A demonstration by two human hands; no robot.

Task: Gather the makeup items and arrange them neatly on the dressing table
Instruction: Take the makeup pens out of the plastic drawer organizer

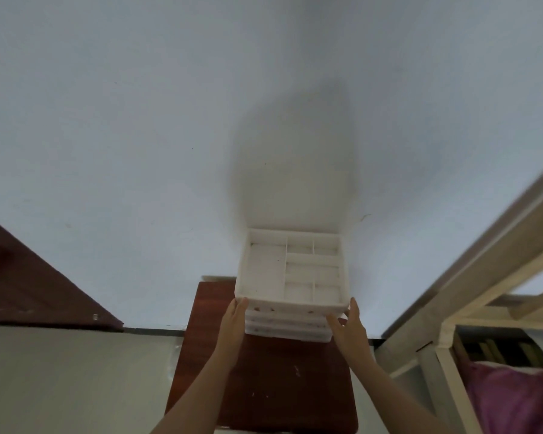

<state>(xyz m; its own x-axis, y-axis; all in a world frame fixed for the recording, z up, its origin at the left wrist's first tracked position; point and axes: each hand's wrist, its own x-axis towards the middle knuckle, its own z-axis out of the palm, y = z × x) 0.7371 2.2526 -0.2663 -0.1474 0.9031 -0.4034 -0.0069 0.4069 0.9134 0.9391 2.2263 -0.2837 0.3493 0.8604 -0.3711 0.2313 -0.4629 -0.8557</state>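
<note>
A white plastic organizer [265, 270] with several open top compartments and drawers below stands at the far end of the small dark red-brown dressing table [264, 386], against the pale wall. No makeup shows in its compartments. My left hand [236, 317] lies flat against its front left corner, fingers straight. My right hand [348, 327] is at its front right corner, fingers extended and thumb spread toward the drawers; whether it touches them I cannot tell. Neither hand curls round the box.
A light wooden bunk-bed frame [470, 277] runs diagonally at the right, with purple bedding [514, 399] under it. A dark brown slanted panel [29, 277] sits at the left. Pale floor lies on both sides of the table.
</note>
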